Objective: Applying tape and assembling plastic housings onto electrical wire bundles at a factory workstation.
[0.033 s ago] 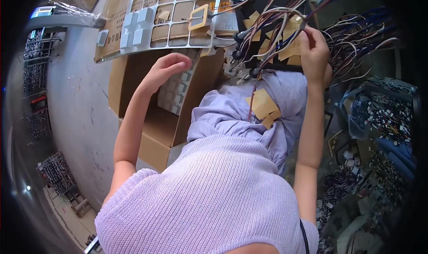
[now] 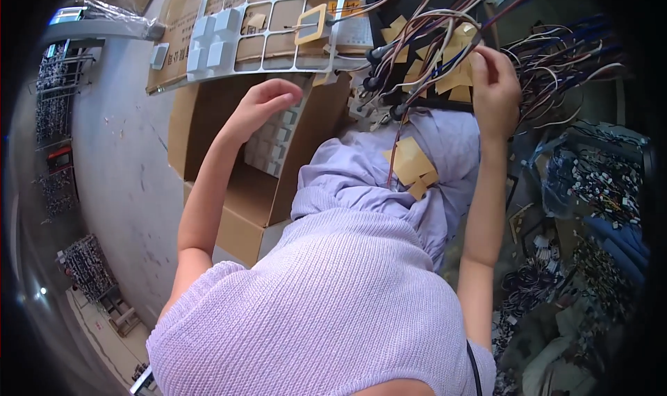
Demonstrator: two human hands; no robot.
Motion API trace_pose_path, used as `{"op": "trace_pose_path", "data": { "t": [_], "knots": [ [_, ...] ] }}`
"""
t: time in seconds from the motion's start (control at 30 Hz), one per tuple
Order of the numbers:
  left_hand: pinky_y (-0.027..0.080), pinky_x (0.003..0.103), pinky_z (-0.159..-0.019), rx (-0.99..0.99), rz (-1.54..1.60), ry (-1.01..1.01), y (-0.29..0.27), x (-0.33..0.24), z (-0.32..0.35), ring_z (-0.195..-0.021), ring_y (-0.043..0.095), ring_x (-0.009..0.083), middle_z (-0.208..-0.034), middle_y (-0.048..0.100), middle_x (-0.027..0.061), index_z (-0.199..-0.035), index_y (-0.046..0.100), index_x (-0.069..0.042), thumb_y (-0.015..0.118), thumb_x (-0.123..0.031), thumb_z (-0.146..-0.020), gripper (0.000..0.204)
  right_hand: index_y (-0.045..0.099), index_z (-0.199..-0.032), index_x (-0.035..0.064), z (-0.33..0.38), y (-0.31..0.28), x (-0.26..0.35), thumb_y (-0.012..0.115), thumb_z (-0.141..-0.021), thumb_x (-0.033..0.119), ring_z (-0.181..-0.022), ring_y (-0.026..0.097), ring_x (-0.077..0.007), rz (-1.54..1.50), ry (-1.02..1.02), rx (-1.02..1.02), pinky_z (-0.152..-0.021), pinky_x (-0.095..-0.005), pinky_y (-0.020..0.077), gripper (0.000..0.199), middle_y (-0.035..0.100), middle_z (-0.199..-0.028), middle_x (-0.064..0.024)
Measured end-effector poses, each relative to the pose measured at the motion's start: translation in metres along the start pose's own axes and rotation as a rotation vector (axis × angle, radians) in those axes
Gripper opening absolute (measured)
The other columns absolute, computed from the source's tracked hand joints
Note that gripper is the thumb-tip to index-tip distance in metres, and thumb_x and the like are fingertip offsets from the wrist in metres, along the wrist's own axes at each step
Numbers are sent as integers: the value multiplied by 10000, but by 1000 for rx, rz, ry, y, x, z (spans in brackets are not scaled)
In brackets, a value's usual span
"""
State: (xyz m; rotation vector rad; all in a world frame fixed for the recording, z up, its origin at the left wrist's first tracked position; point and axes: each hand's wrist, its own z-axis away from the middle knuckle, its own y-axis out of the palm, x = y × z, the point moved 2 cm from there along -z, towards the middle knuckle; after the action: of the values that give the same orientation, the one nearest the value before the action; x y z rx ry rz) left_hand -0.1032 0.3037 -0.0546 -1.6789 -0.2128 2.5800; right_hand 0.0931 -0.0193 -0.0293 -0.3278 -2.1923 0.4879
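Observation:
My right hand (image 2: 497,94) is closed at the top right, its thumb and fingers pinched at the edge of a bundle of brown, white and blue wires (image 2: 445,31). Black round cable ends (image 2: 373,83) hang at the near side of that bundle. My left hand (image 2: 267,105) hovers over an open cardboard box (image 2: 240,205), fingers curled toward the thumb, with nothing visible in it. White parts in rows (image 2: 278,135) stand inside the box. Beyond lies a white plastic grid (image 2: 281,66) on cardboard, carrying grey-white blocks (image 2: 212,42) and a yellow-framed square piece (image 2: 311,26).
Pieces of tan tape or paper (image 2: 410,161) lie on lilac cloth (image 2: 347,180) over my lap and on a black surface under the wires. At right stands a bin of small connectors (image 2: 604,180), with heaped cables (image 2: 535,285) nearer. Grey floor (image 2: 132,146) stretches at left.
My right hand has shifted slightly right and down beside the wires. My left hand has moved a little to the right, still above the box.

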Motion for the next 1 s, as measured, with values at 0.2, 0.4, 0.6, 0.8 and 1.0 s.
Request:
{"op": "trace_pose_path", "data": {
  "t": [0.2,0.4,0.6,0.8,1.0],
  "knots": [
    [477,244,-841,-192,111,179,34,0,-7,-909,599,92,-966,646,25,-1013,630,-10,537,-78,-935,140,487,-1060,-23,30,-73,2,792,-746,151,-780,488,-137,402,-94,-560,-685,-266,426,471,467,-938,-68],
    [475,215,-733,-151,114,401,108,-21,-1,-803,577,90,-980,593,47,-969,591,15,519,30,-908,95,667,-953,-24,39,-102,-96,648,-898,204,-722,631,-155,-80,463,-275,-733,-292,486,235,699,-803,-72],
    [484,247,-701,71,-101,579,171,-55,-1,-791,606,156,-945,586,104,-974,612,27,509,129,-827,206,643,-1073,10,75,-186,-78,435,-1015,214,-792,606,-107,35,424,-354,-698,-233,476,296,681,-945,-37],
    [363,339,-1017,471,56,629,251,-107,-20,-1206,479,210,-1240,525,127,-1283,466,13,568,-11,-859,437,534,-907,10,74,-216,-10,421,-1013,291,-529,248,-61,-1145,625,-244,-464,-225,212,321,282,-626,42],
    [442,264,-610,1297,325,158,314,-142,-6,-716,525,65,-761,545,-10,-1047,554,-19,455,-219,-996,228,429,-780,48,47,-222,4,465,-927,55,-561,268,-102,-1623,542,-278,-496,-249,241,152,290,-677,4]
  ]
}}
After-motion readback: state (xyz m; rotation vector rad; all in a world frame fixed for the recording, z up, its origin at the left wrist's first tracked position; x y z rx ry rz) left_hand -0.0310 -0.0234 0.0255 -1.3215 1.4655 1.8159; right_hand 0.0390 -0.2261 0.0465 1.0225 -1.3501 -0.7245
